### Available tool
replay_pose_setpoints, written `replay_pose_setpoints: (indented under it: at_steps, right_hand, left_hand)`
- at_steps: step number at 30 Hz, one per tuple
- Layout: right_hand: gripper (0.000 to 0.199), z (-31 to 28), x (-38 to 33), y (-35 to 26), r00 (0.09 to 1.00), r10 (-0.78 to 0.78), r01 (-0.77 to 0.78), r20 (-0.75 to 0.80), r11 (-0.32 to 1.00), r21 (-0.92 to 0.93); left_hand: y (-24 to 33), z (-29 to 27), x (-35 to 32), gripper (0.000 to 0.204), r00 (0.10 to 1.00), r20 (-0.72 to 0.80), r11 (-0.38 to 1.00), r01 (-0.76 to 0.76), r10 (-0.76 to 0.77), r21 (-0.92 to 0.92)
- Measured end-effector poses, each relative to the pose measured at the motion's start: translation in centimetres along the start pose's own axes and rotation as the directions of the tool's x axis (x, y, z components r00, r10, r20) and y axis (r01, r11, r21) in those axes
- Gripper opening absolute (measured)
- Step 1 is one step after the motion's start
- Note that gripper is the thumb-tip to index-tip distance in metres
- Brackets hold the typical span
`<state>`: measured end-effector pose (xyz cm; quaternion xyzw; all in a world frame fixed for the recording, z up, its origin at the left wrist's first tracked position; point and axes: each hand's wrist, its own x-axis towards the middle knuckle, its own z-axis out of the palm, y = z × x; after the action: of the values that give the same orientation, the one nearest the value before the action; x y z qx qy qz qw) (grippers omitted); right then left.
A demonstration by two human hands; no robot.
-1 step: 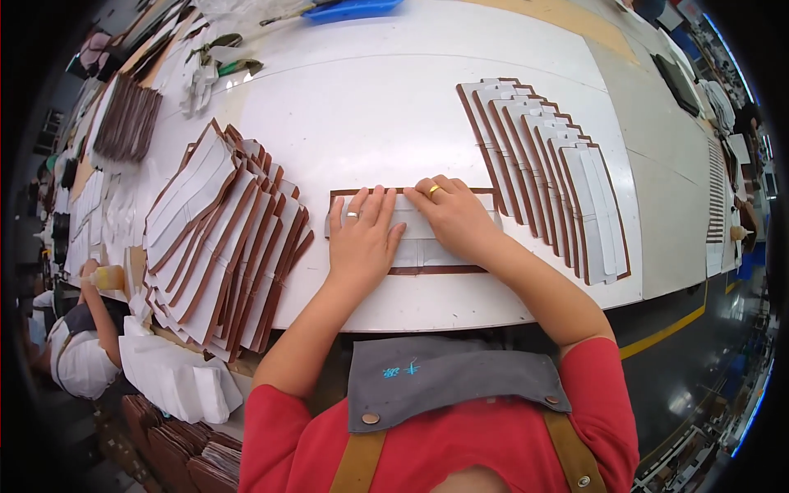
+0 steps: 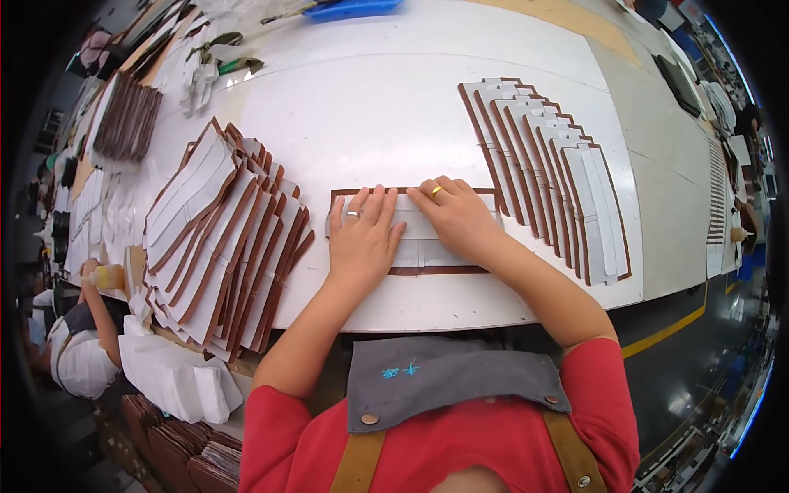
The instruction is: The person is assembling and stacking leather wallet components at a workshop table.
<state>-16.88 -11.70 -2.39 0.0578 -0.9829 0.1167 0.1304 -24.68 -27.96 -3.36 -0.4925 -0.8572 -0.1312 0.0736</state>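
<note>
A flat rectangular panel (image 2: 419, 253) lies on the white table in front of me, pale grey with a brown border and a lengthwise strip. My left hand (image 2: 366, 234) rests flat on its left half, fingers stretched toward the far edge. On the right half, my right hand (image 2: 456, 215) has bent fingers pressed together at the far edge of the panel; its thumb is hidden. To the left stands a fanned heap of similar brown-edged panels (image 2: 193, 238). Another overlapping row of such panels (image 2: 590, 209) lies to the right.
Brown stacked pieces (image 2: 127, 117) stand at the far left. White folded material (image 2: 177, 370) lies below the left heap. A co-worker's arm (image 2: 100, 316) reaches to a yellowish bottle (image 2: 108, 278). At the back is a blue tray (image 2: 353, 8). The table's near edge (image 2: 444, 329) runs before me.
My right hand has slid very slightly to the right along the panel's far edge. The left hand and the panel look unmoved.
</note>
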Motion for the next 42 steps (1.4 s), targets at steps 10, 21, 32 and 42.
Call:
replay_pose_setpoints:
  at_steps: [10, 21, 32, 42]
  right_hand:
    - [0.021, -3.8, -3.8, 2.4, 0.992, 0.12, -0.123, -0.04, 0.987, -0.101]
    - [0.02, -3.3, -6.4, 3.0, 0.863, 0.418, -0.384, -0.285, 0.908, 0.17]
    - [0.018, -3.2, -6.9, 2.8, 0.926, 0.345, -0.318, -0.154, 0.932, 0.176]
    - [0.028, -3.3, -7.2, 1.3, 0.737, 0.671, -0.484, -0.075, 0.603, 0.634]
  left_hand:
    - [-0.4, -0.3, 1.2, 0.036, 0.997, -0.06, 0.999, -0.04, 0.041, 0.013]
    - [1.4, 0.6, 4.5, 0.016, 0.982, -0.046, 0.941, -0.189, 0.183, -0.281]
    - [2.4, 0.8, 4.7, 0.013, 0.979, -0.102, 0.966, -0.193, 0.178, -0.173]
    - [0.8, -0.2, 5.1, 0.018, 0.92, 0.384, 0.73, 0.21, 0.077, -0.65]
